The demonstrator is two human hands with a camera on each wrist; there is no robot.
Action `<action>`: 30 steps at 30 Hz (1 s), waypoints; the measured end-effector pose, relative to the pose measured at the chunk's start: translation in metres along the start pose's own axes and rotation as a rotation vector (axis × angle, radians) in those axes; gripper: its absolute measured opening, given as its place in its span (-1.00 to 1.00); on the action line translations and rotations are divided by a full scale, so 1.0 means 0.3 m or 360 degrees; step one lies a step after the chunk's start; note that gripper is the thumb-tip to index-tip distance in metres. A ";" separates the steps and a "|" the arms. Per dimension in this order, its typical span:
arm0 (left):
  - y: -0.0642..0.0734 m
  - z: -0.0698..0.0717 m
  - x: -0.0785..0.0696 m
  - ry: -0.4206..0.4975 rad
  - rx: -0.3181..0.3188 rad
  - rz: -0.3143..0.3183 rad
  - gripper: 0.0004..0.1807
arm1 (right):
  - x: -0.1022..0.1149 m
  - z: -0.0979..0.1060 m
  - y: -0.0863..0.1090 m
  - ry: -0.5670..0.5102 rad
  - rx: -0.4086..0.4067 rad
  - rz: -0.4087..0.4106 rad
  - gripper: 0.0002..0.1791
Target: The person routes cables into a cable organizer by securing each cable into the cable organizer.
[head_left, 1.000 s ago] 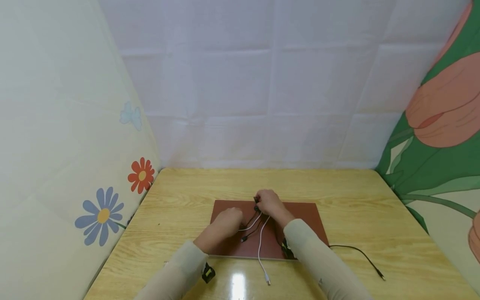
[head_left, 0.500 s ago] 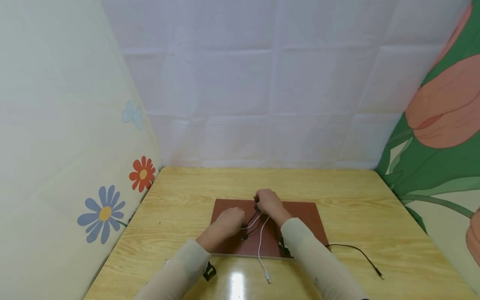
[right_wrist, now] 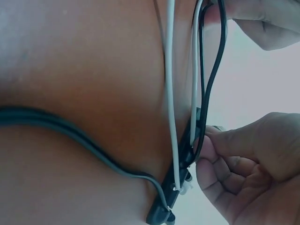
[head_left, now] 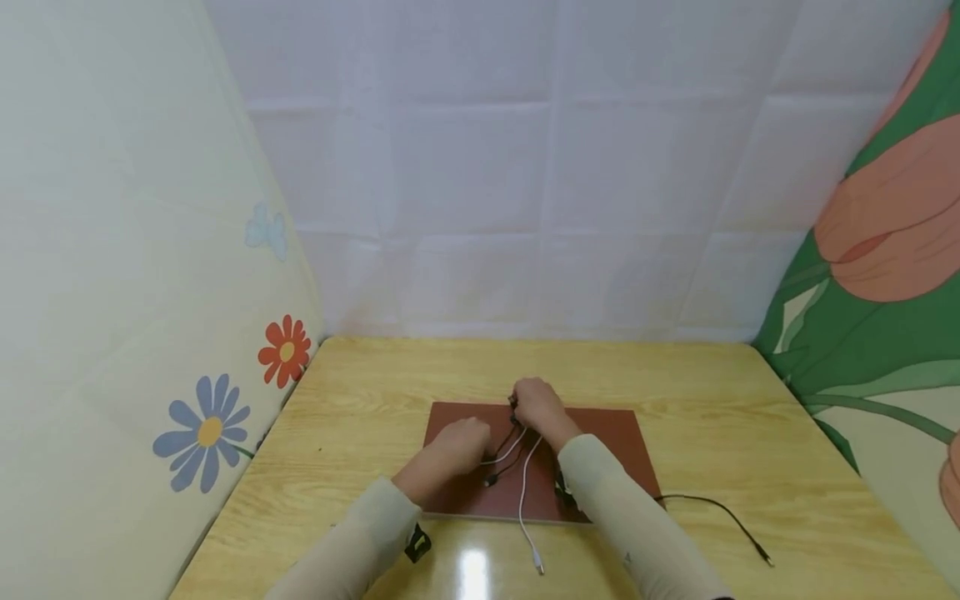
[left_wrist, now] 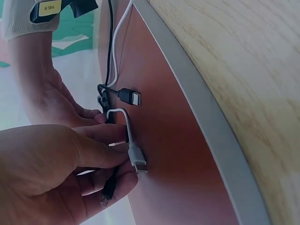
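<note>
A black cable-holder strip (right_wrist: 178, 173) sits at the far edge of a reddish-brown board (head_left: 600, 433), with several black and white cables running from it. My right hand (right_wrist: 262, 164) pinches the strip's side with thumb and index finger, where a black cable (right_wrist: 213, 84) and a white cable (right_wrist: 194, 79) meet it. My left hand (left_wrist: 51, 164) pinches cable ends just to the left. A white USB plug (left_wrist: 137, 155) shows at its fingertips, and a small black plug (left_wrist: 108, 190) lies across its fingers. Another black USB plug (left_wrist: 127, 96) hangs loose near the board.
One white cable (head_left: 522, 492) runs over the board's front edge onto the wooden table (head_left: 360, 383). At right, a black cable (head_left: 720, 504) trails off the board. Pale fabric walls (head_left: 450, 167) stand behind and beside the table.
Both hands stay nearly in place at the cables. The left hand has edged slightly to the right, and the head view has shifted a little.
</note>
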State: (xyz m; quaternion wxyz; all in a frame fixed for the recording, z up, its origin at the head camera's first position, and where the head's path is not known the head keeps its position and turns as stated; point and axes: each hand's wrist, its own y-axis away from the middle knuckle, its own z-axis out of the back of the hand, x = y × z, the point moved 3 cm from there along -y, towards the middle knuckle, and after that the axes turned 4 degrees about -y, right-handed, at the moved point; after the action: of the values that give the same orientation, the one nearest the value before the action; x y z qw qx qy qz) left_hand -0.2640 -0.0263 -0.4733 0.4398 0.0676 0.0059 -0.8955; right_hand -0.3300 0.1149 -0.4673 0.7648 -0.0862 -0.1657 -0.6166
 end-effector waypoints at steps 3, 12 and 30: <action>-0.002 0.005 0.001 0.0017 -0.0009 -0.0012 -0.48 | 0.005 0.008 -0.002 -0.0003 0.0007 -0.0043 -0.62; -0.012 0.010 0.014 0.0014 -0.0043 -0.0035 -0.48 | 0.018 0.023 -0.024 -0.0001 0.0041 -0.0167 -0.61; 0.018 -0.018 0.046 0.0051 -0.0251 -0.0196 -0.64 | 0.020 -0.008 0.009 0.0036 -0.0055 -0.0082 -0.67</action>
State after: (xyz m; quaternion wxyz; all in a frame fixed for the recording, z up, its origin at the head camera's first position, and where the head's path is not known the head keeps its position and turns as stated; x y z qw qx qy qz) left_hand -0.2675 -0.0402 -0.4801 0.3876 0.0465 0.0876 -0.9165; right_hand -0.3259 0.1094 -0.4672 0.7488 -0.0882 -0.1484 -0.6399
